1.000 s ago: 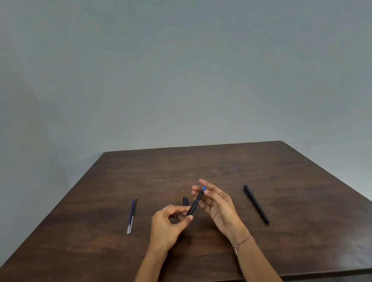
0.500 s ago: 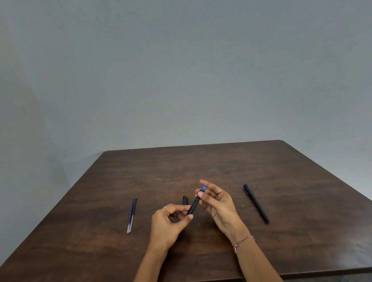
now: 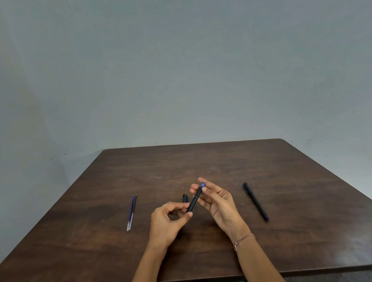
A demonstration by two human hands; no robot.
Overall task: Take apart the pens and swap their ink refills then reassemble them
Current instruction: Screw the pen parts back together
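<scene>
Two hands meet over the middle of the dark wooden table, sharing one black pen. My left hand pinches the pen's lower end between thumb and curled fingers, while my right hand supports the upper part, its fingertips closed lightly around the blue section just below the tip. The pen is held above the surface, tilted so that its writing point rises away from me and slightly to the right. Just behind the left hand's knuckles a short black cap lies on the table, partly hidden by the pen and fingers. To the left, well apart from both hands, two thin ink refills lie side by side and touching, one bluish and one darker, their tips pointing toward the far edge. To the right, a second black pen lies flat on the table, fully assembled as far as can be seen, angled from far-left to near-right. A braided red and white thread bracelet circles my right wrist, and a small ring shows on a left finger. A pale grey wall fills the background.
</scene>
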